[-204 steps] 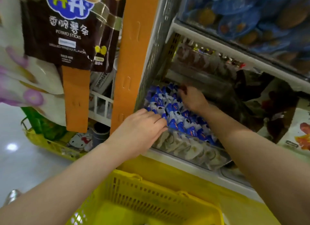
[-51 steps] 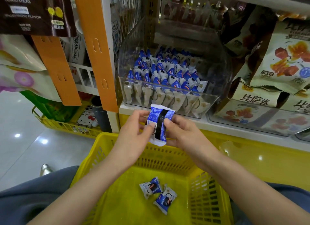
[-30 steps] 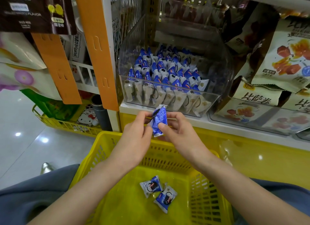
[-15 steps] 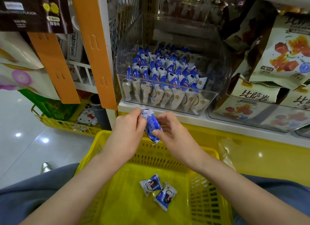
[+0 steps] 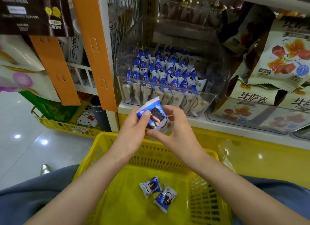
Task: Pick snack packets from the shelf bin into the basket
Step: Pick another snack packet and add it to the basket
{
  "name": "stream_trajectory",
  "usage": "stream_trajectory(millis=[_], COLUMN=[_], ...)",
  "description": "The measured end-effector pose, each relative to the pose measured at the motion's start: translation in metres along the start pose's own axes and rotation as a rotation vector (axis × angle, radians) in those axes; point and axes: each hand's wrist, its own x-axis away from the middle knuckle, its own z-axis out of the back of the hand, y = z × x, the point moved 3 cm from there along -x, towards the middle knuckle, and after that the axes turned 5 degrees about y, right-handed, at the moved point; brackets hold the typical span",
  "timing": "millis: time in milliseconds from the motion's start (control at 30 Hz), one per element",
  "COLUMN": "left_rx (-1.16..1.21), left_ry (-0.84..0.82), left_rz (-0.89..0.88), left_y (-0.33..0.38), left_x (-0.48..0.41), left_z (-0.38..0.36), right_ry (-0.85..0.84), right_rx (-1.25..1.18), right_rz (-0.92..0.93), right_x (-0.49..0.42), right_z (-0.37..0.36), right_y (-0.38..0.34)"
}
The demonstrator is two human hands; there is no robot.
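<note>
Blue-and-white foil snack packet [image 5: 155, 114]: I've got it pinched in both hands over the far rim of the yellow plastic mesh basket [image 5: 206, 187]. My left hand [image 5: 134, 132] grips its left edge and my right hand [image 5: 176, 132] its right. The clear plastic shelf bin [image 5: 218, 70], full of packets, is at 12 o'clock. Two loose packets [image 5: 150, 186] lie on the basket floor at 6 o'clock.
</note>
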Motion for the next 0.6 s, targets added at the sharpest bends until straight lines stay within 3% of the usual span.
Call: stream_trajectory(millis=[167, 300, 400, 600], left_rx=[0.077, 0.079, -0.011, -0.166], left_ry=[0.091, 0.084, 0.101, 0.039], left_rz=[0.034, 0.015, -0.146, -0.398], left_y=[0.007, 0.014, 0.027, 0.053], left_x=[-0.003, -0.004, -0.006, -0.011], left_z=[0.010, 0.016, 0.020, 0.018], right_ry=[-0.057, -0.074, -0.105, -0.067], right_rx=[-0.182, -0.213, -0.175, -0.342], right_rz=[-0.128, -0.111, -0.066, -0.078], right_x=[-0.007, -0.010, -0.014, -0.018], right_z=[0.002, 0.007, 0.012, 0.026], right_y=[-0.003, -0.010, -0.016, -0.028])
